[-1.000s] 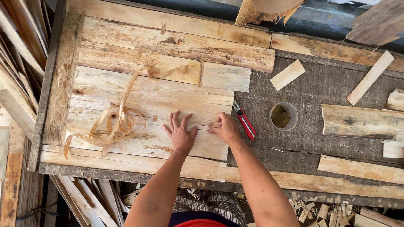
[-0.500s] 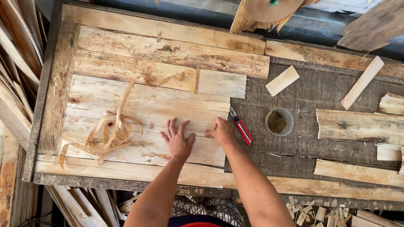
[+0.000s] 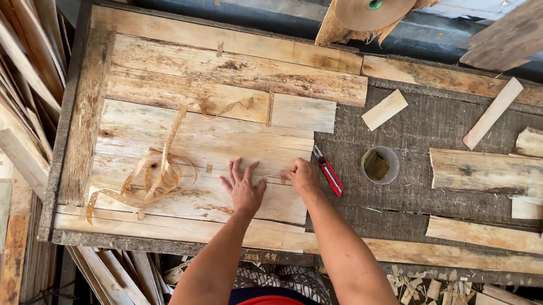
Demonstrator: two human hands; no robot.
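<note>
1. Little has moved since the earlier frames; our left hand (image 3: 242,186) stays flat with fingers spread on the veneer sheet (image 3: 205,166), and our right hand (image 3: 300,174) has kept its place at the sheet's right edge.
2. We hold the right fingers pinched narrow on something small at that edge (too small to tell what); the seam between two sheets runs just beneath both hands.
3. Just beside our right hand, on its far side from the sheet, lies a red utility knife (image 3: 330,174), untouched; a small round cup (image 3: 380,164) stands near it on the dark mat (image 3: 431,127).
4. A curl of paper tape (image 3: 151,178) lies on the sheets, well left of our left hand.
</note>
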